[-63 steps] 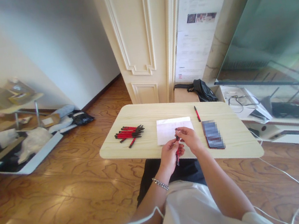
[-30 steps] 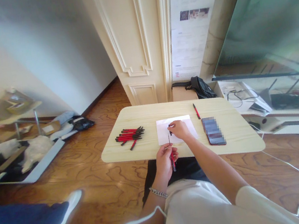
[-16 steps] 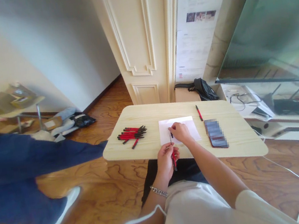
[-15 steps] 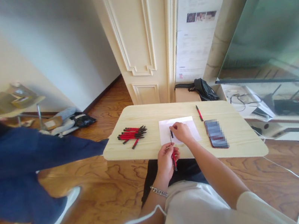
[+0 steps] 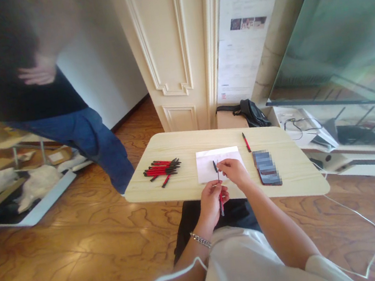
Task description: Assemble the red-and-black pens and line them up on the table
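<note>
My left hand (image 5: 213, 198) is closed round a red pen barrel (image 5: 222, 205), whose lower end points toward my lap. A thin pen refill (image 5: 218, 176) stands out of the barrel's top. My right hand (image 5: 233, 170) pinches at the upper end of the refill. Just left of those fingertips a small black pen piece (image 5: 215, 166) lies on a white sheet of paper (image 5: 203, 162). A pile of several red and black pens (image 5: 161, 168) is on the left of the table (image 5: 181, 144).
A single red pen (image 5: 246, 142) and a phone (image 5: 268, 168) lie at the table's right. A person (image 5: 98, 140) stands close to the left edge. Behind the table are a black bag (image 5: 252, 112) and a white cabinet (image 5: 355, 164). A white cable (image 5: 370, 218) runs across the floor.
My right hand's fingertips have come off the black piece's upper side to the refill's top, slightly right and lower. The other person has gone from leaning low to standing upright at the left.
</note>
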`<control>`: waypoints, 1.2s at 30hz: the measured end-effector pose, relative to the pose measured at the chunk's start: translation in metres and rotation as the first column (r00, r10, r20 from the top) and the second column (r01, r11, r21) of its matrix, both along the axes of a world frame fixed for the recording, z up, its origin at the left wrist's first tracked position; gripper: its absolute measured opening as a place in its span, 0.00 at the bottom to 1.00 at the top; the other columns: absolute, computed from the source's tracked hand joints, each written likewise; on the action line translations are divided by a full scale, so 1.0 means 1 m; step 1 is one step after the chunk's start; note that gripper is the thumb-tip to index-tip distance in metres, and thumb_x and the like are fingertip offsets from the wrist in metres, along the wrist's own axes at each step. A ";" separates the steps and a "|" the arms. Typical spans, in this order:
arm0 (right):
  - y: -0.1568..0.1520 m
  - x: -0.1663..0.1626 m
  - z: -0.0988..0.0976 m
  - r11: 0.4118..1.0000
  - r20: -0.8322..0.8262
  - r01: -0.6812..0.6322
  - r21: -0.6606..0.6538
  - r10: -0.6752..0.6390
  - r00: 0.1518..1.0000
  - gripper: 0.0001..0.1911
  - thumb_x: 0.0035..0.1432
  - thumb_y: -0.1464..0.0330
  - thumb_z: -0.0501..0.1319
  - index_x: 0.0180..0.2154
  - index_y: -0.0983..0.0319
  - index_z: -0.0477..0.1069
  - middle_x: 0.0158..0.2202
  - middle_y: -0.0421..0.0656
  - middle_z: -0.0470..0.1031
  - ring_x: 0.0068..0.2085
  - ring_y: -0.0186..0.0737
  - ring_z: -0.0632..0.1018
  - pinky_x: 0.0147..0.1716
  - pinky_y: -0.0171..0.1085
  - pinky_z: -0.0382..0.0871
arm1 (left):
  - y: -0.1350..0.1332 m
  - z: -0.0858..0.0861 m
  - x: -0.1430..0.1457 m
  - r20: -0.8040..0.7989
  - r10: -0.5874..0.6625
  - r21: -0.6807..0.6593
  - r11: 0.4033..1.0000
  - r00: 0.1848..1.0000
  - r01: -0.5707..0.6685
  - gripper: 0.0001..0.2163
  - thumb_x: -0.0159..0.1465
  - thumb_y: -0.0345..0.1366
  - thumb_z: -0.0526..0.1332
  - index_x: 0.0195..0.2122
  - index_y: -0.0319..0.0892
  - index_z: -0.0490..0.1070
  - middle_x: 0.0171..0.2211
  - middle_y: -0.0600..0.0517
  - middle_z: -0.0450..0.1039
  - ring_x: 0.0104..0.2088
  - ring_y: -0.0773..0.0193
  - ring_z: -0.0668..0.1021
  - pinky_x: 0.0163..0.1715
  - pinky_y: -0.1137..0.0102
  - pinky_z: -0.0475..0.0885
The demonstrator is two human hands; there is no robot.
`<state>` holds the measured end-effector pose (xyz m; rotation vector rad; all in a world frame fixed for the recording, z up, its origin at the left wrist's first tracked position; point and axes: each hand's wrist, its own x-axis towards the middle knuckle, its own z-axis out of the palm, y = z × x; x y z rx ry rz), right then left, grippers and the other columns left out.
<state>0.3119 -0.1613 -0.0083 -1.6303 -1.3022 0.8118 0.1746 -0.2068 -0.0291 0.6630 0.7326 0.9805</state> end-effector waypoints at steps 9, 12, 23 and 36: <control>0.029 0.008 0.005 0.979 0.627 0.110 -0.170 0.022 0.779 0.16 0.55 0.61 0.57 0.25 0.64 0.76 0.29 0.53 0.78 0.34 0.45 0.77 0.32 0.36 0.62 | 0.003 -0.002 -0.007 -0.010 0.029 -0.024 0.999 1.000 -0.029 0.16 0.53 0.42 0.68 0.38 0.38 0.68 0.26 0.51 0.72 0.23 0.69 0.74 0.24 0.73 0.69; 0.028 0.003 0.003 0.970 0.664 0.113 -0.216 0.061 0.745 0.16 0.57 0.60 0.57 0.29 0.64 0.77 0.33 0.56 0.78 0.37 0.47 0.78 0.34 0.37 0.63 | 0.003 -0.001 -0.008 -0.009 0.033 -0.033 0.999 0.999 -0.033 0.16 0.53 0.41 0.68 0.38 0.38 0.68 0.26 0.51 0.72 0.23 0.69 0.74 0.24 0.72 0.69; -0.005 0.003 0.007 0.997 0.285 -0.020 -0.075 0.040 0.958 0.19 0.59 0.57 0.53 0.30 0.62 0.76 0.28 0.44 0.78 0.31 0.38 0.75 0.31 0.33 0.63 | 0.005 -0.001 -0.007 0.001 0.033 -0.019 0.999 0.999 -0.033 0.16 0.54 0.41 0.67 0.39 0.38 0.68 0.26 0.51 0.73 0.23 0.69 0.75 0.25 0.73 0.69; -0.022 0.006 0.002 0.999 -0.115 -0.037 -0.023 0.034 0.993 0.14 0.49 0.59 0.60 0.28 0.64 0.75 0.25 0.42 0.75 0.27 0.36 0.73 0.27 0.33 0.64 | -0.003 0.002 0.004 -0.020 -0.034 0.005 0.999 0.999 0.034 0.17 0.53 0.42 0.68 0.38 0.37 0.70 0.27 0.50 0.73 0.23 0.68 0.75 0.26 0.70 0.71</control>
